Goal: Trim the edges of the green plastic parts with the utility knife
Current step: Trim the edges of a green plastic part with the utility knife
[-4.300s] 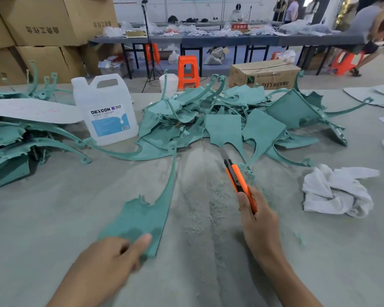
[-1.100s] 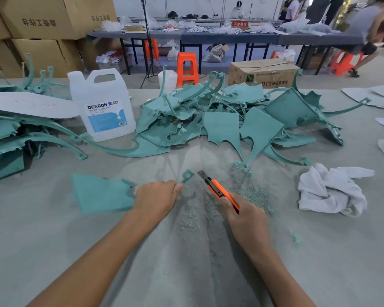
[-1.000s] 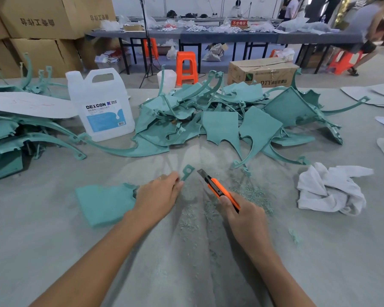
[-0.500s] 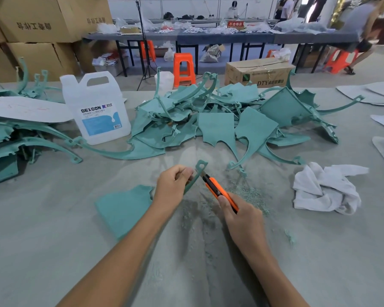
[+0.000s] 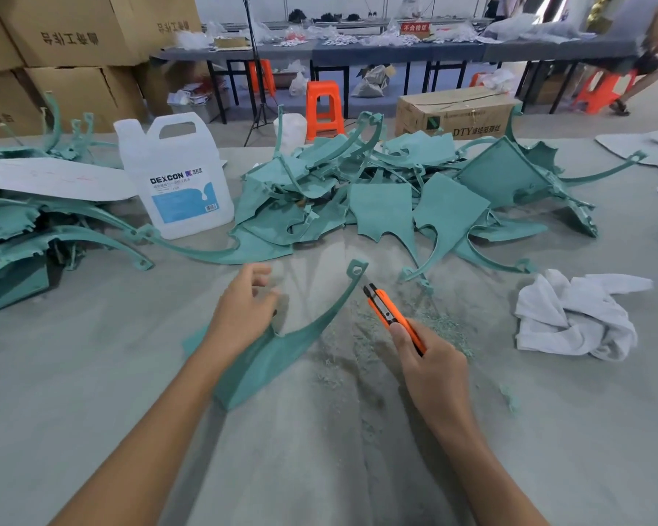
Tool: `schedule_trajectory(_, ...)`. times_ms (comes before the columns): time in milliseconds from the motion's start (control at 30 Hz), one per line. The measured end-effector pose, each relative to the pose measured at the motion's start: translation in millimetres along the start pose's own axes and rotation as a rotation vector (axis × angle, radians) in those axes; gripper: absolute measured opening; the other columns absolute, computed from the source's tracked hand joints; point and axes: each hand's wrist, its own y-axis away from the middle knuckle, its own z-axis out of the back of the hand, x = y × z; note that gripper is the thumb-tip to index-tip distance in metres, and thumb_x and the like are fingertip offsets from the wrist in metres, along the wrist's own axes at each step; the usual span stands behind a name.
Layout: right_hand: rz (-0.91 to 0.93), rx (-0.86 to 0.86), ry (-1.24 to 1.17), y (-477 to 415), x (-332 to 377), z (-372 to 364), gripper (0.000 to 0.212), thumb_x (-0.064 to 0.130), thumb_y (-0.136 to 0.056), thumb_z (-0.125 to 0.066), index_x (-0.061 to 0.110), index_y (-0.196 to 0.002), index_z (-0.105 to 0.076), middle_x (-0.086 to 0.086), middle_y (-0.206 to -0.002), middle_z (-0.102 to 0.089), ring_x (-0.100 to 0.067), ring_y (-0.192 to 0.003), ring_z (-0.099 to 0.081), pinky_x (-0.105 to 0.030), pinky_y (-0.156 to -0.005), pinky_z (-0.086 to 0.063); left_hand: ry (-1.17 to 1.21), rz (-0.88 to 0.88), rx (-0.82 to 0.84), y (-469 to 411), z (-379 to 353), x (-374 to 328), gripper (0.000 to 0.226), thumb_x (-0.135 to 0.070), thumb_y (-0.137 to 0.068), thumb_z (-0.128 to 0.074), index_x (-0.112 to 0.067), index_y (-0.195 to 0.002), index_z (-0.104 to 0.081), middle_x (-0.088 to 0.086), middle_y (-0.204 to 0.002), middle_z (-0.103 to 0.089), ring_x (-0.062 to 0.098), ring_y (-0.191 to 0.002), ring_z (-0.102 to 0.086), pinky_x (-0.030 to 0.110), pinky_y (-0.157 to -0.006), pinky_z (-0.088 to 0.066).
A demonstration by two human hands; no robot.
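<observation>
Near the middle of the frame, on the grey tabletop (image 5: pixel 92 373), one flat teal-green plastic part (image 5: pixel 270 366) is lying with its wide body toward the lower left and its thin curved arm reaching up and right to a small loop. The left hand (image 5: pixel 244 309) is sitting over the wide end, its fingers loosely curled, blurred and gripping nothing; whether the palm is touching the part I cannot tell. Right of the curved arm, the right hand (image 5: pixel 430 368) is gripping an orange utility knife (image 5: pixel 390 315), with the tip pointing up-left just beside the arm. Fine green shavings (image 5: pixel 447 330) are lying around the knife. Across the upper middle, a heap of similar green plastic parts (image 5: pixel 380 199) is sitting, with a white plastic jug (image 5: pixel 175 176) standing at its left. A crumpled white cloth (image 5: pixel 574 320) is lying at the right of the frame.
</observation>
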Motion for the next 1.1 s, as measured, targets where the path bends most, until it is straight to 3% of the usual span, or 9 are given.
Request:
schedule_trajectory(67, -0.015, -0.019, -0.015, 0, -1, -1, 0.026, 0.046, -0.1, -0.054, 0.028, -0.1, -0.073, 0.005, -0.056, -0.056, -0.012, -0.055, -0.052, -0.023, -0.049, -0.037, -0.181, -0.054, 0.01, 13, 23, 16, 0.018, -0.043, -0.091, -0.064, -0.035, -0.107, -0.061, -0.013, -0.113, -0.064, 0.016, -0.11, -0.06, 0.033, -0.088, -0.044)
schedule_trajectory(133, -0.034, -0.037, -0.044, 0, -3, -1, 0.023, 0.046, -0.1, -0.055, 0.03, -0.094, -0.071, 0.002, -0.058, -0.057, -0.012, -0.056, -0.051, -0.024, -0.051, -0.038, -0.442, -0.031, 0.164, 29, 44, 36, 0.055, -0.075, -0.078, -0.057, -0.04, -0.12, -0.057, -0.012, -0.135, -0.056, 0.016, -0.128, -0.051, 0.04, -0.104, -0.039)
schedule_trajectory(300, -0.049, -0.09, -0.113, -1, -4, -1, 0.015, 0.045, -0.099, -0.056, 0.038, -0.096, -0.069, 0.003, -0.061, -0.061, -0.013, -0.06, -0.055, -0.021, -0.054, -0.04, -0.863, 0.043, 0.636, 67, 59, 56, 0.133, -0.109, -0.043, -0.036, -0.053, -0.15, 0.02, -0.012, -0.165, 0.022, 0.019, -0.154, 0.007, 0.045, -0.121, -0.007)
schedule_trajectory(467, -0.053, -0.096, -0.157, -1, -3, -1, 0.015, 0.045, -0.099, -0.056, 0.039, -0.1, -0.069, 0.008, -0.066, -0.063, -0.011, -0.054, -0.053, -0.017, -0.048, -0.038, -0.766, -0.3, 0.206, 71, 52, 46, 0.078, -0.076, -0.089, -0.006, -0.033, -0.13, -0.058, -0.006, -0.14, -0.059, 0.022, -0.127, -0.054, 0.034, -0.104, -0.037)
schedule_trajectory(667, -0.055, -0.094, -0.178, -2, -3, -1, 0.012, 0.044, -0.099, -0.056, 0.04, -0.097, -0.068, 0.004, -0.067, -0.064, -0.015, -0.058, -0.055, -0.019, -0.05, -0.04, -0.702, -0.172, 0.38, 84, 10, 47, 0.121, -0.106, -0.06, -0.023, -0.042, -0.158, 0.006, -0.012, -0.164, 0.019, 0.011, -0.153, 0.011, 0.034, -0.122, -0.002)
schedule_trajectory(800, -0.052, -0.093, -0.167, -2, -3, -1, 0.014, 0.044, -0.099, -0.056, 0.042, -0.091, -0.067, 0.0, -0.065, -0.062, -0.017, -0.057, -0.054, -0.021, -0.05, -0.039, -0.748, -0.197, 0.267, 73, 8, 32, 0.126, -0.104, -0.057, -0.024, -0.032, -0.159, -0.017, -0.001, -0.168, -0.01, 0.016, -0.153, -0.017, 0.032, -0.12, -0.014)
schedule_trajectory(900, -0.05, -0.082, -0.174, -1, -2, 0, 0.015, 0.046, -0.099, -0.054, 0.047, -0.088, -0.064, -0.002, -0.066, -0.063, -0.019, -0.055, -0.053, -0.028, -0.049, -0.04, -0.691, -0.336, 0.193, 73, 13, 23, 0.11, -0.091, -0.068, -0.026, -0.019, -0.149, -0.047, 0.009, -0.154, -0.044, 0.026, -0.135, -0.051, 0.036, -0.108, -0.041)
schedule_trajectory(967, -0.066, -0.085, -0.192, 0, -2, 1, 0.013, 0.047, -0.099, -0.054, 0.046, -0.092, -0.065, -0.002, -0.067, -0.063, -0.016, -0.053, -0.052, -0.025, -0.048, -0.04, -0.629, -0.443, 0.122, 75, 16, 25, 0.071, -0.059, -0.083, -0.059, -0.014, -0.139, -0.059, 0.01, -0.14, -0.061, 0.03, -0.118, -0.065, 0.038, -0.092, -0.052)
schedule_trajectory(1100, -0.085, -0.1, -0.249, 1, -2, 0, 0.014, 0.045, -0.1, -0.054, 0.04, -0.102, -0.067, 0.006, -0.07, -0.066, -0.004, -0.051, -0.053, -0.015, -0.045, -0.039, -0.379, -0.435, 0.128, 71, 21, 33, 0.062, 0.004, -0.084, -0.067, -0.023, -0.14, -0.059, -0.01, -0.139, -0.061, 0.011, -0.124, -0.059, 0.019, -0.1, -0.042)
